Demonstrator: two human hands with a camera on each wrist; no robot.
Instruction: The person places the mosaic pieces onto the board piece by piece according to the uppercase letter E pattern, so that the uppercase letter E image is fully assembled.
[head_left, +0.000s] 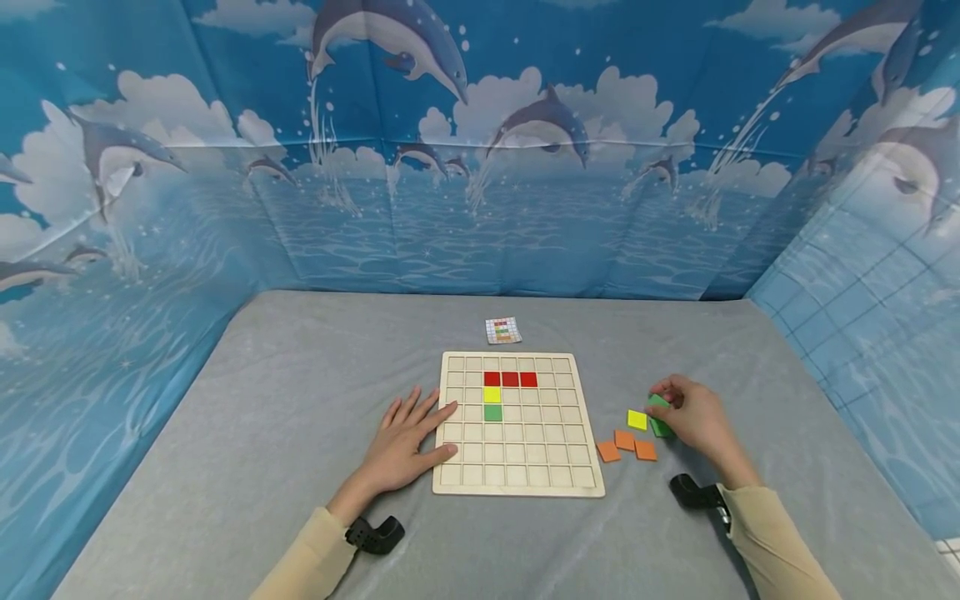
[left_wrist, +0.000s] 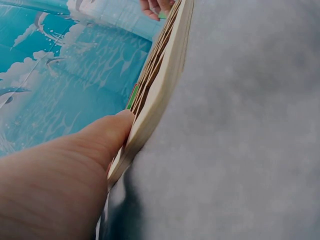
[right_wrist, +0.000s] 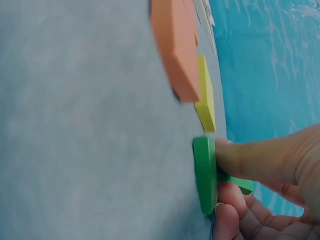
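Observation:
A light wooden grid board (head_left: 517, 477) lies on the cloth, with three red tiles (head_left: 510, 379) in a row, a yellow tile (head_left: 492, 394) below the leftmost, and a green tile (head_left: 492, 412) under that. My left hand (head_left: 401, 446) rests on the board's left edge, fingers spread, thumb on the rim. At the right, my right hand (head_left: 693, 419) pinches a green square tile (head_left: 657, 402) between thumb and fingers. Another green tile (right_wrist: 204, 175) lies on the cloth right beneath it. Beside them is a loose yellow tile (head_left: 637, 419).
Three orange tiles (head_left: 625, 440) lie just right of the board, one near its edge. Behind the board sits a small card (head_left: 502, 330) with a printed coloured grid. Grey cloth (head_left: 300, 375) covers the table, and a dolphin-print curtain (head_left: 525, 225) encloses it.

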